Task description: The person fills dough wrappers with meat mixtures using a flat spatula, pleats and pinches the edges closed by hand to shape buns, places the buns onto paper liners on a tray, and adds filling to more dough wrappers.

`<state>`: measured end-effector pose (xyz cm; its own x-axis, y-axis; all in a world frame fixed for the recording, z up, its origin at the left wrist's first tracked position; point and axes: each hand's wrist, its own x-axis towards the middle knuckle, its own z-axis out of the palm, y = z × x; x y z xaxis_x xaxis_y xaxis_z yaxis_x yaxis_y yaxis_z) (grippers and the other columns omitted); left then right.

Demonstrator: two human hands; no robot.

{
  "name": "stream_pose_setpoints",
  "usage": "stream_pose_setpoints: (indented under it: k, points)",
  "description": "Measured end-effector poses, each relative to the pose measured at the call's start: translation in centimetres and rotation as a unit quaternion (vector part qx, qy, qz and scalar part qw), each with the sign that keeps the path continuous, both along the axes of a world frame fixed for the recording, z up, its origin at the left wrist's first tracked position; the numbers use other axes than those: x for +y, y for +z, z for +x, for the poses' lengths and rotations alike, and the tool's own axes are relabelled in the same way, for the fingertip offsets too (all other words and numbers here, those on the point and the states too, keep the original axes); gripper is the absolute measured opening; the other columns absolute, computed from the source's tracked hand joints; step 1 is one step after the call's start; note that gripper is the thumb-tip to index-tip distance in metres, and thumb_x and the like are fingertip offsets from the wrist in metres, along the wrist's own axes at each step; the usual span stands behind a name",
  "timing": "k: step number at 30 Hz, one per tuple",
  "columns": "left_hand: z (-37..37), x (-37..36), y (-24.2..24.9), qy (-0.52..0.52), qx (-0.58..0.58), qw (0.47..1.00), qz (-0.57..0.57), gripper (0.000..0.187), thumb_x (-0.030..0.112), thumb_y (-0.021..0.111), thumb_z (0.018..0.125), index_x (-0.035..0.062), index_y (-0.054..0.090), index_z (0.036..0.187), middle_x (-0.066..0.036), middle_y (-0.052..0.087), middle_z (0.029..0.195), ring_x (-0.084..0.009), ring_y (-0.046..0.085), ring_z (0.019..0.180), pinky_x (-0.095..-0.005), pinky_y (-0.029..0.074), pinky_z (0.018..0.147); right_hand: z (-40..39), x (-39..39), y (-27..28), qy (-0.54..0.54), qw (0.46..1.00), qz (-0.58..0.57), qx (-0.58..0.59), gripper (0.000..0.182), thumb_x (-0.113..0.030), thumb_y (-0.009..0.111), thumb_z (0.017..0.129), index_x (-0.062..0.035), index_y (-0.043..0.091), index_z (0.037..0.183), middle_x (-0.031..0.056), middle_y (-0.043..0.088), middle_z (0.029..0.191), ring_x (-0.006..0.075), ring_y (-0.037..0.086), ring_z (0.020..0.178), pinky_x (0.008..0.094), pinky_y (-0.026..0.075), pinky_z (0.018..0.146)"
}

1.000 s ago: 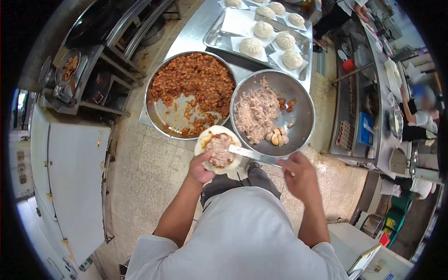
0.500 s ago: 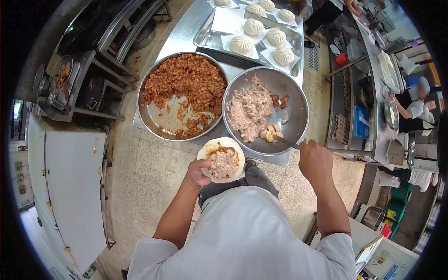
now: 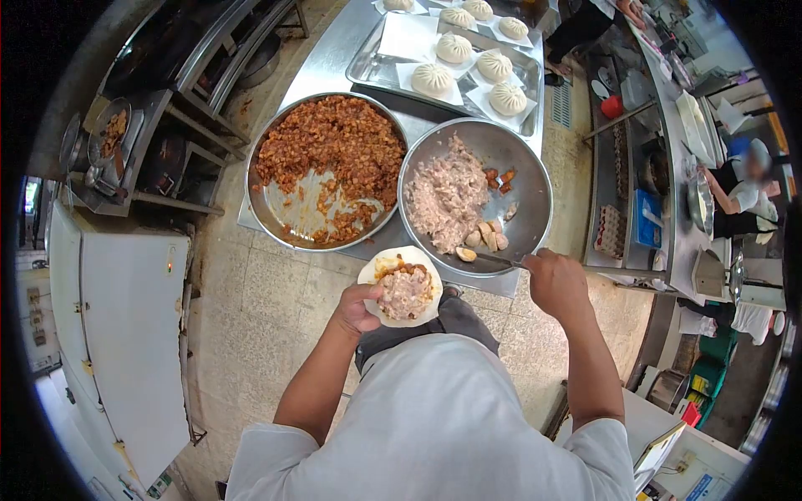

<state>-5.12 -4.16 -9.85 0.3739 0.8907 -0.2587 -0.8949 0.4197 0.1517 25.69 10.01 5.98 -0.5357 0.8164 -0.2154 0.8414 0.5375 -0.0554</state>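
My left hand [image 3: 359, 308] is closed on the edge of a round dough wrapper [image 3: 368, 271]. Pale minced meat and some brown filling [image 3: 404, 294] lie on the wrapper. My right hand [image 3: 555, 284] grips the handle of a metal filling spatula [image 3: 499, 261], its blade inside the rim of the steel bowl [image 3: 530, 159]. At the blade's tip is a cut piece of what looks like egg [image 3: 466, 254]. Several similar pieces [image 3: 488, 236] sit beside the raw minced meat [image 3: 447, 196] in that bowl. Left of it, a round pan [image 3: 288, 213] holds reddish-brown chopped filling [image 3: 334, 142].
Behind the bowls, a metal tray [image 3: 376, 71] carries several pleated buns [image 3: 432, 80] on paper squares. A white freezer [image 3: 134, 309] stands left. On the right are a long steel counter [image 3: 668, 125] and a co-worker [image 3: 743, 188].
My right hand has moved slightly left and down, bringing the spatula's tip with an egg piece toward the bowl's near rim. My left hand and wrapper have shifted slightly right.
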Motion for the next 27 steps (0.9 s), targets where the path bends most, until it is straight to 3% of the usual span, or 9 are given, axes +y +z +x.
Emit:
stream_pose_setpoints:
  k: [3,6,9,11,14,17,23,25,27]
  points:
    - [-0.3,-0.4,-1.3,-0.013,0.007,1.0,-0.019,0.066,0.019,0.068,0.081,0.0012,0.048,0.14,-0.016,0.062,0.13,-0.0296,0.064,0.115,-0.0453,0.05,0.102,0.3,0.9,-0.8,0.017,0.999,-0.029,0.028,0.013,-0.008,0.058,0.079,-0.0067,0.07,0.086,0.0152,0.066,0.082,0.0354,0.067,0.076,0.047,0.054,0.071]
    - [0.1,0.1,0.7,-0.001,0.002,1.0,-0.001,0.065,0.02,0.067,0.081,0.0018,0.048,0.14,-0.017,0.062,0.129,-0.0314,0.063,0.116,-0.0477,0.049,0.102,1.0,1.6,-1.9,0.015,0.993,-0.072,0.096,0.018,-0.008,0.058,0.079,-0.0071,0.072,0.09,0.015,0.068,0.087,0.0362,0.067,0.079,0.0478,0.053,0.074]
    - [0.1,0.0,0.4,0.026,-0.014,0.999,-0.012,0.065,0.021,0.067,0.082,0.002,0.047,0.14,-0.017,0.06,0.132,-0.0328,0.06,0.12,-0.0495,0.047,0.104,2.1,1.8,-3.0,0.023,0.978,-0.107,0.177,0.02,-0.005,0.061,0.079,-0.0057,0.072,0.096,0.0157,0.069,0.09,0.0349,0.067,0.077,0.0435,0.053,0.07]
    - [0.3,0.1,1.0,0.06,-0.012,0.998,-0.013,0.066,0.023,0.068,0.082,0.0023,0.045,0.141,-0.017,0.058,0.134,-0.0333,0.058,0.123,-0.0501,0.046,0.106,1.9,1.3,-2.7,-0.035,0.95,-0.153,0.269,0.021,-0.002,0.065,0.08,-0.0029,0.072,0.1,0.0151,0.069,0.088,0.0279,0.067,0.071,0.0366,0.052,0.066]
    - [0.5,0.8,2.6,0.106,-0.018,0.994,0.0,0.069,0.026,0.07,0.083,0.0032,0.043,0.143,-0.017,0.056,0.137,-0.0338,0.055,0.126,-0.0509,0.043,0.108,1.2,0.3,-0.5,-0.082,0.926,-0.187,0.318,0.022,-0.001,0.071,0.08,-0.0008,0.071,0.102,0.0139,0.068,0.086,0.0212,0.064,0.069,0.0313,0.05,0.063]
    - [1.1,2.3,4.4,0.119,-0.03,0.992,0.035,0.073,0.031,0.072,0.084,0.0045,0.04,0.144,-0.017,0.054,0.139,-0.034,0.054,0.128,-0.0515,0.042,0.109,-0.2,-0.7,2.6,-0.032,0.915,-0.193,0.353,0.022,-0.003,0.071,0.082,0.0003,0.07,0.103,0.0129,0.068,0.085,0.0186,0.063,0.07,0.0303,0.05,0.064]
    - [1.9,4.5,4.6,0.056,-0.024,0.996,0.064,0.075,0.027,0.076,0.081,0.0061,0.041,0.145,-0.015,0.056,0.137,-0.0322,0.055,0.126,-0.0507,0.043,0.108,-2.3,-1.8,3.6,0.009,0.898,-0.262,0.353,0.021,-0.008,0.068,0.087,0.0009,0.069,0.106,0.0179,0.071,0.098,0.0315,0.068,0.083,0.0376,0.053,0.072]
    - [1.9,4.8,4.1,0.057,-0.005,0.996,0.062,0.069,0.021,0.074,0.082,0.0057,0.044,0.143,-0.014,0.058,0.135,-0.0319,0.058,0.123,-0.0497,0.044,0.107,-2.9,-2.3,3.3,0.036,0.941,-0.168,0.291,0.019,-0.009,0.067,0.087,-0.0014,0.07,0.104,0.0169,0.07,0.093,0.0335,0.068,0.082,0.0401,0.053,0.073]
    - [1.8,4.7,4.0,0.061,0.026,0.997,0.038,0.063,0.016,0.071,0.084,0.0043,0.046,0.14,-0.014,0.06,0.132,-0.031,0.059,0.121,-0.0488,0.045,0.107,-3.0,-2.9,5.1,0.012,0.959,-0.157,0.235,0.018,-0.009,0.067,0.086,-0.0032,0.07,0.103,0.0156,0.07,0.089,0.0336,0.068,0.08,0.0408,0.053,0.071]
